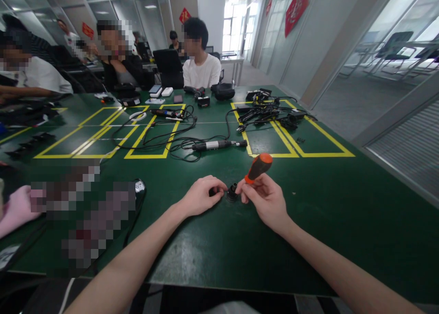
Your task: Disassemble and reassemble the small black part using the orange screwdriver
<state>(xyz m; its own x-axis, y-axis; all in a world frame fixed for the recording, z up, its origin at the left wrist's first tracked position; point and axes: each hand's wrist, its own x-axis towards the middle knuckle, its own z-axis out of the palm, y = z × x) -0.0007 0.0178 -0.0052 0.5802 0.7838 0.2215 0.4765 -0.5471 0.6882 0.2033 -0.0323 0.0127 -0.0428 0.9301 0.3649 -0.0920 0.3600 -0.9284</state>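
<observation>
A small black round part with a short upright stub (232,192) sits on the green table (318,204) between my two hands. From its left side, my left hand (205,195) reaches it with thumb and fingertips curled together at its edge. A screwdriver with an orange-and-black handle (259,167) tilts up out of my right hand (269,199), whose fingers are closed around it. The screwdriver's shaft is hidden by those fingers. My right fingertips are close to the black part's right side; whether they touch it I cannot tell.
Beyond my hands lies a grey-and-black electric screwdriver (216,145) with a looping cable. Tangled black cables (270,112) fill the right taped area. Yellow tape (325,155) marks rectangles. A dark case (222,91) stands at the far edge. Several people sit across the table.
</observation>
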